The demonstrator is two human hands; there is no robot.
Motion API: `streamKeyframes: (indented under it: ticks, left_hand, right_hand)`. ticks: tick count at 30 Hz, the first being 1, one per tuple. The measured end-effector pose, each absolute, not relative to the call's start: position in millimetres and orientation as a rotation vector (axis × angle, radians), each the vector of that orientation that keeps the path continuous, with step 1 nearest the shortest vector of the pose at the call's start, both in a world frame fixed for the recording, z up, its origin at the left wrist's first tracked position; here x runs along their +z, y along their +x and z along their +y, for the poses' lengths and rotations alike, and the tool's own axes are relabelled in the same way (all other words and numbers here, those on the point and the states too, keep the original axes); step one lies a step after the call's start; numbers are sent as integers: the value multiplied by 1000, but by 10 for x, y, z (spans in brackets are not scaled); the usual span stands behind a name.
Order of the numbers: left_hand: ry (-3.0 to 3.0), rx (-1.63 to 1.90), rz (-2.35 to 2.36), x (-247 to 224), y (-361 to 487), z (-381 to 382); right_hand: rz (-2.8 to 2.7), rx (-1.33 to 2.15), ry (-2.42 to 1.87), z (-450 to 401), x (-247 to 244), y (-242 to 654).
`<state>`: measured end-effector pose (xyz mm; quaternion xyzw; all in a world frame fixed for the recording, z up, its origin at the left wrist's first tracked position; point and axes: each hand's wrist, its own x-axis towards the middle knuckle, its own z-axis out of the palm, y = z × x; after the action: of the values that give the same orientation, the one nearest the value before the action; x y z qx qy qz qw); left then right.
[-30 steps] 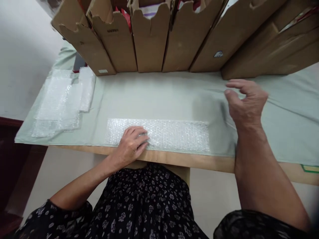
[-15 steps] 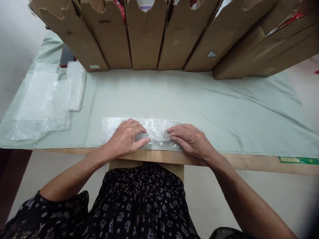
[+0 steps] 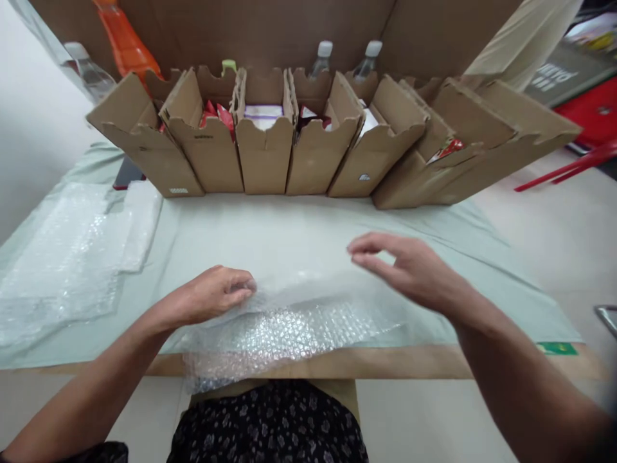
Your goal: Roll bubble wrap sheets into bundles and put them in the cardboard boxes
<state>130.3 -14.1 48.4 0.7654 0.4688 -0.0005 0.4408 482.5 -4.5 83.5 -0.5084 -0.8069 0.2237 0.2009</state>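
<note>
A sheet of clear bubble wrap [image 3: 294,328] lies across the front of the cloth, its near left corner hanging over the table edge. My left hand [image 3: 216,294] pinches the sheet's upper left part between thumb and fingers. Above the sheet's right side is my right hand [image 3: 400,260], thumb and forefinger nearly meeting at the tips; the upper edge of the sheet is blurred there, and whether those fingertips hold it is hidden by the blur.
Several cardboard holders [image 3: 265,161] with packets inside stand along the back. Behind them are clear bottles [image 3: 322,59] and an orange bottle [image 3: 128,45]. More bubble wrap [image 3: 72,251] lies at the left, near a dark flat object [image 3: 128,173]. A red stool [image 3: 578,164] is at right.
The view has tilted up. The bubble wrap, earlier a narrow strip under both hands, is now spread wider and partly raised. My hands have moved apart, my right hand up and to the right.
</note>
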Motion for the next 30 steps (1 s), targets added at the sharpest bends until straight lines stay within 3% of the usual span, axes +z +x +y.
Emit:
streamKeyframes:
  ticks: [5,12,24,30]
  left_hand:
    - [1779,48,1211,299,1293,90]
    - [1808,119,1209,253,1295,34]
    - [1785,169,1231,149,1265,-42]
    - [1876,-18,1098,252,1310,-122]
  right_hand:
    - [-2030,-225,-1568,998,1147,5058]
    - [-2195,-417,-1920,1729,1124,5189]
    - [-2308,-597,-1764,798,1155,5002]
    - [-2388,-575,-1620,167,1346,4699]
